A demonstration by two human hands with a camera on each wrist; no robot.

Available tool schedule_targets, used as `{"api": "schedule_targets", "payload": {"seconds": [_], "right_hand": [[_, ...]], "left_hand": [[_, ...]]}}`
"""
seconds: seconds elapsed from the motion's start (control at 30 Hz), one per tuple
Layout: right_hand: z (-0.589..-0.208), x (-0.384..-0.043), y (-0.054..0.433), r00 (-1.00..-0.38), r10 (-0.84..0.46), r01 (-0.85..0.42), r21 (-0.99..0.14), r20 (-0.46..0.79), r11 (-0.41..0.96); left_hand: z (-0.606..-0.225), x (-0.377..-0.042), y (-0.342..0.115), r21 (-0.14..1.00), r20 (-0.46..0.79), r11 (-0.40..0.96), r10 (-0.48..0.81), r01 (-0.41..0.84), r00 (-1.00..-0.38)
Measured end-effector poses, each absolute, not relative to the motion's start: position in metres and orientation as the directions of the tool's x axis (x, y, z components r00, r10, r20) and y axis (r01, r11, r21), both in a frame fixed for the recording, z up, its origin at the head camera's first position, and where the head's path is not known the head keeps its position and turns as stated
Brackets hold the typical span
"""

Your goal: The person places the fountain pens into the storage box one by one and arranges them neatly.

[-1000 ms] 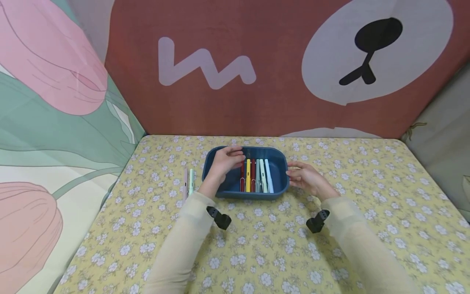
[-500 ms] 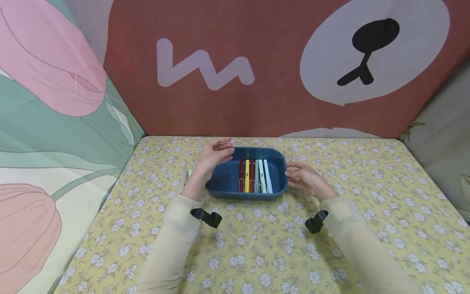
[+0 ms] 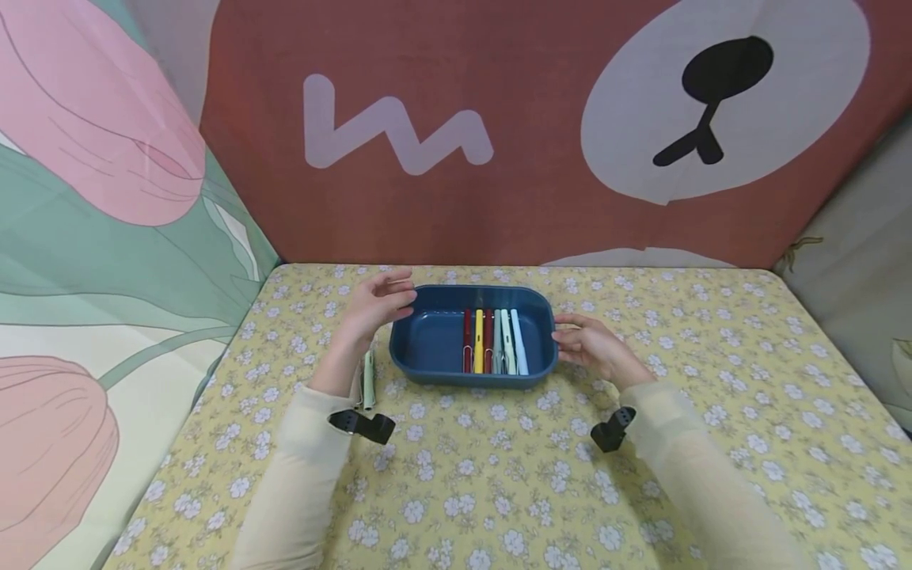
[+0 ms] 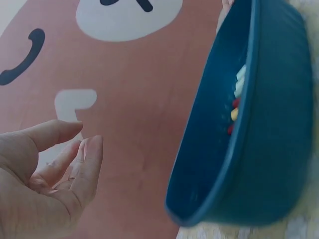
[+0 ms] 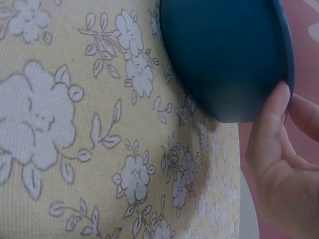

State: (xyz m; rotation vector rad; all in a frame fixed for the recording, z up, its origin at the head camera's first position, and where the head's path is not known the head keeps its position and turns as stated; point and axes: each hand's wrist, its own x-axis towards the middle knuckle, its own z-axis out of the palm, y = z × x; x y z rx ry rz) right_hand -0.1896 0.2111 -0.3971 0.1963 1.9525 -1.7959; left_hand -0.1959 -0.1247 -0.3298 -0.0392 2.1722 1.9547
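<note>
A dark blue box (image 3: 436,378) with rounded corners holds several pens side by side in its right half: a yellow pen (image 3: 478,340), dark red, grey-green and pale ones. My left hand (image 3: 374,307) hovers at the box's left end, fingers loosely bent and nothing between them; the left wrist view shows the same bare hand (image 4: 55,184) apart from the box. My right hand (image 3: 593,345) holds the box's right end at the rim, with fingertips (image 5: 280,94) against the outer wall. Below the left hand, a pale green pen (image 3: 368,380) lies on the cloth, a second pen mostly hidden behind the wrist.
A yellow floral cloth (image 3: 499,475) covers the table. Right behind it stands a reddish-brown printed backdrop (image 3: 527,214), and a tulip-patterned curtain (image 3: 107,301) hangs on the left. Small black cameras are strapped at both wrists.
My left hand has moved left from over the pens to beyond the box's left end, uncovering that half of the box. It now covers the lilac pen outside. My right hand stays put.
</note>
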Motion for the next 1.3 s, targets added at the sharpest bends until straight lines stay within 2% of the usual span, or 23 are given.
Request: {"api": "schedule_targets", "payload": {"seconds": [0.63,1.3], "right_hand": [[-0.396,-0.19,0.21,-0.876,-0.183,0.43,-0.894,-0.447,0.125],[-0.396,-0.19,0.209,-0.877,-0.171,0.428,-0.892,-0.449,0.147]], "left_hand": [[-0.354,-0.179,-0.188,0.935,-0.228,0.297,0.094,-0.191,-0.969],[-0.391,-0.176,-0.22,0.87,-0.297,0.425,0.048,-0.249,-0.954]]}}
